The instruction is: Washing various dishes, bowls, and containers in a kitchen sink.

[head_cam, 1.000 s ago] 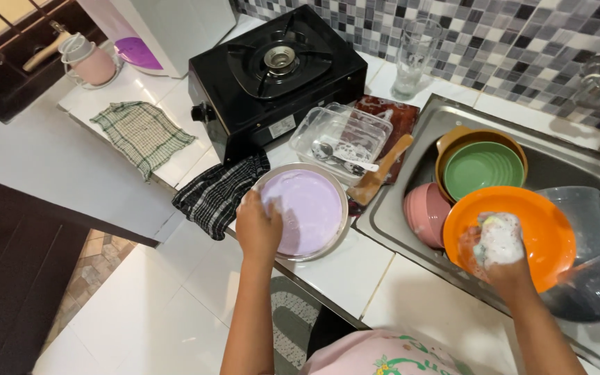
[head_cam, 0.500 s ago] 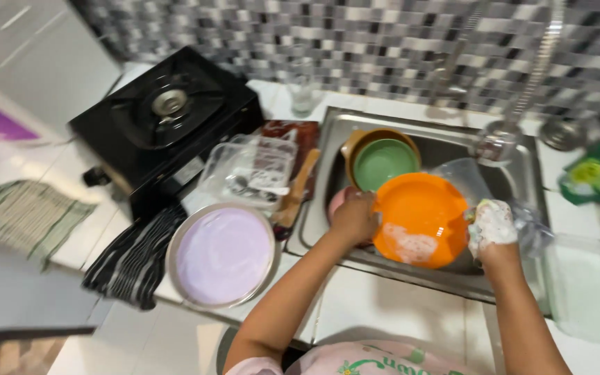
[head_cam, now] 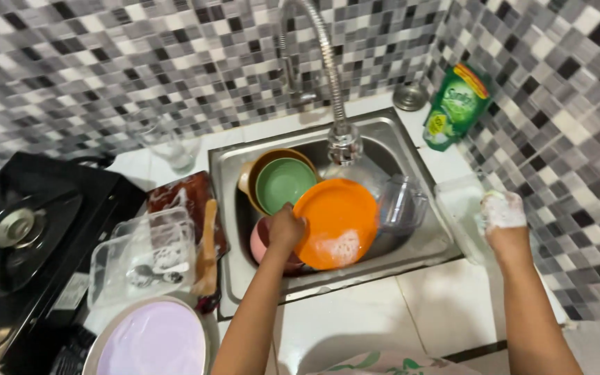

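Sink scene, head view looking down. My left hand (head_cam: 286, 229) grips the left rim of the round orange plastic plate (head_cam: 338, 222), fingers clenched over its edge; the plate is tilted up inside the stainless steel sink (head_cam: 411, 149), with a smear of white foam on its lower part. My right hand (head_cam: 503, 212) is well apart from the plate, out over the right side of the sink, fingers closed around a white soapy sponge (head_cam: 500, 207) covered in suds. Just beside that hand sits a clear rectangular plastic container (head_cam: 458, 208) on the white tiled table (head_cam: 355, 319).

Behind the plate in the sink: a green round bowl (head_cam: 282, 184) nested inside a yellow-brown bowl (head_cam: 250, 177), a pink bowl (head_cam: 258, 243) partly hidden under my left hand, and a clear plastic jug (head_cam: 401, 205) lying to the plate's right. The flexible metal tap (head_cam: 324, 55) curves down over the sink, its spout ending above the plate's far edge. A green dish soap pouch (head_cam: 456, 104) leans on the mosaic tile wall at the sink's back right corner.

Left of the sink: a clear lidded plastic box (head_cam: 144, 253) with cutlery inside, a wooden spatula (head_cam: 207, 243) next to it, a clear drinking glass (head_cam: 168, 142) near the wall, a black gas stove (head_cam: 29, 236), and a round lilac plate (head_cam: 154, 340) at the bottom edge.
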